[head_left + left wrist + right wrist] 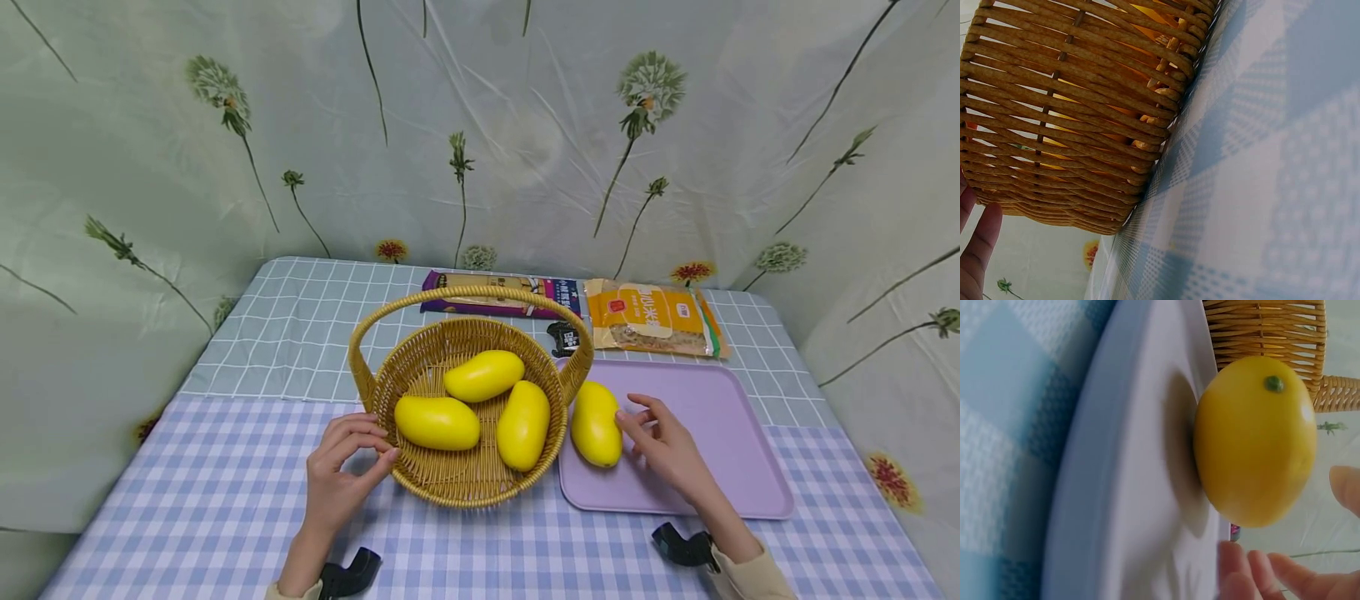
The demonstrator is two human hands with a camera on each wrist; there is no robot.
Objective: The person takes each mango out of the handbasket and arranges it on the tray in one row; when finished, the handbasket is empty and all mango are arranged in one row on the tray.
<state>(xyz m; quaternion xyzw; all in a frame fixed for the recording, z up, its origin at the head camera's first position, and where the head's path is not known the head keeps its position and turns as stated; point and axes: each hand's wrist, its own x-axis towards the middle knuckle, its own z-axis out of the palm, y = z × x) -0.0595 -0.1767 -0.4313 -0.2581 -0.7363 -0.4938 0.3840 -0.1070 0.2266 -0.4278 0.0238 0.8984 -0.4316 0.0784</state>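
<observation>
Three yellow mangoes, one of them at the back (483,376), lie in a woven basket (468,498) with a tall arched handle. My left hand (339,475) touches the near left side of the basket by its rim, fingers lightly bent. In the left wrist view, fingertips (986,231) meet the outer weave. On a lilac tray (720,450) right of the basket lies another mango (597,425). My right hand (667,450) hovers over the tray beside that mango, thumb and fingers apart. The right wrist view shows a gap between the thumb and this mango (1254,444).
Behind the basket lie a purple food packet (495,293) and a small black packet (562,339). An orange grain bag (652,317) sits behind the tray. A checked cloth (225,500) covers the table, and a floral curtain (525,150) hangs at the back.
</observation>
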